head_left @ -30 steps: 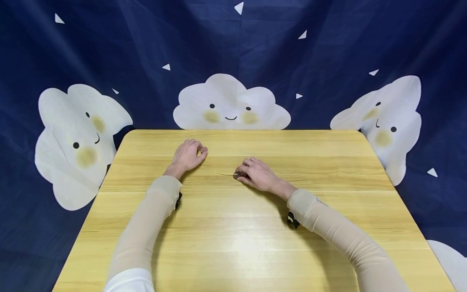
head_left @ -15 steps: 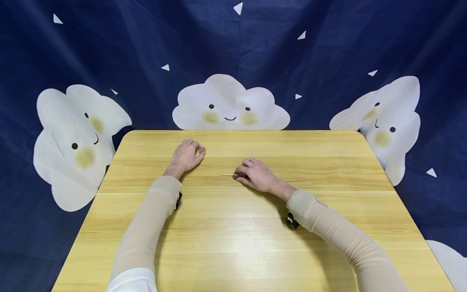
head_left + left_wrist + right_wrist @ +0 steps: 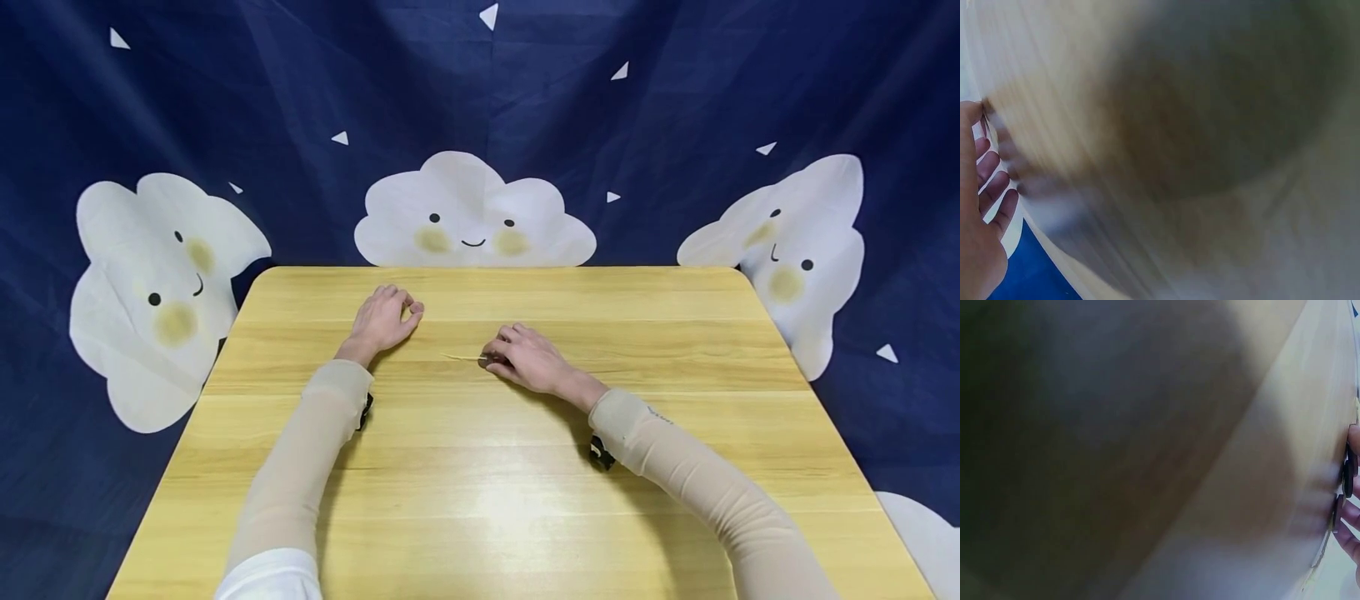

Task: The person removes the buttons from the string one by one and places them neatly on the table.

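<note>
A navy backdrop printed with smiling white clouds closes off the head view behind a pale wooden bench. Against the picture from half a second ago, the layout is practically unchanged: both hands keep their places and poses. The right hand, just off centre toward one o'clock of the bench's middle, holds a dark piece between thumb and fingers, most of it hidden. From that piece a thin yellow cord emerges; its long axis runs nearly straight across the bench, the free tip pointing to nine o'clock with the slightest lift toward ten. The left hand lies beyond the tip, toward ten o'clock, its fingers loosely bent and well apart from the cord. The far edge is near the left fingertips at twelve o'clock; broad wood stretches from the right hand toward three and six o'clock.

In the left wrist view, the left hand sits at nine o'clock, fingers relaxed and separated; the wood beside it is blurred and shadowed.

In the right wrist view, the right hand is cropped at three to four o'clock, with dark flat shapes against its fingertips.
</note>
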Demonstrator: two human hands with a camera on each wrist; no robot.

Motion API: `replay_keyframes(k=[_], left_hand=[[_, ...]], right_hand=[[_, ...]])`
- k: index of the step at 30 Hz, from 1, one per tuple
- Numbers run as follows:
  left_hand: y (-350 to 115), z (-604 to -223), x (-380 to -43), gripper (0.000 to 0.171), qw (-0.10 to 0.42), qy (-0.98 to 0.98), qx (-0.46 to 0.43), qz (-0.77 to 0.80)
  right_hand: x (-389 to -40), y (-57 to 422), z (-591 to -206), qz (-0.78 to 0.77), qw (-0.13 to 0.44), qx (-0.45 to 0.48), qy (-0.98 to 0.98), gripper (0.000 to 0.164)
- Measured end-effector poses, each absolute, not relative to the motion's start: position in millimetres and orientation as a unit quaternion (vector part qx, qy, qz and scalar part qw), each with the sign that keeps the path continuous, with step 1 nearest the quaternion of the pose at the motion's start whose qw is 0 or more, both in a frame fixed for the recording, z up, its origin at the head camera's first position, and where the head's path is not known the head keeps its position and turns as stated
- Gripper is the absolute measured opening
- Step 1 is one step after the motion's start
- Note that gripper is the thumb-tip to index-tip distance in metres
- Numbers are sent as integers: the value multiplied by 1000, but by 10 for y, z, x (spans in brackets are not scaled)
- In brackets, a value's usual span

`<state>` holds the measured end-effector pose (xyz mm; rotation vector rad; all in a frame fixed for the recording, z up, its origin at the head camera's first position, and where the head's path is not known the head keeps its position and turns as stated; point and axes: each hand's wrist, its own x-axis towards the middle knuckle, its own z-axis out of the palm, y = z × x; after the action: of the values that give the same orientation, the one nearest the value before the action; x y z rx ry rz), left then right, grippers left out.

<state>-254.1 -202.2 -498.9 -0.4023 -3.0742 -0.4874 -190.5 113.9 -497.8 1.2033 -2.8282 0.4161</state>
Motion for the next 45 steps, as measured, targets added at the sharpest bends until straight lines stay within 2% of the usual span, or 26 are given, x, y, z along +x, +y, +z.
replay_keyframes(k=[9, 16, 22, 35, 45], left_hand=[[-2013, -4904, -2431, 30, 17, -972, -170, -162], [-1960, -4868, -2289, 37, 33, -966, -213, -145], [-1847, -4868, -2173, 35, 38, -958, -245, -143], [-1511, -4941, -1928, 32, 20, -942, -297, -153], [-1324, -4975, -1859, 26, 12, -927, -342, -150]], right_hand=[[-1909, 1140, -4959, 136, 24, 392, -910, 27], [-1900, 1139, -4965, 133, 21, 390, -911, 27], [-1899, 1141, -4959, 135, 21, 391, -910, 27], [-1899, 1137, -4955, 126, 30, 393, -910, 27], [-1892, 1127, -4952, 136, 25, 391, -910, 26]])
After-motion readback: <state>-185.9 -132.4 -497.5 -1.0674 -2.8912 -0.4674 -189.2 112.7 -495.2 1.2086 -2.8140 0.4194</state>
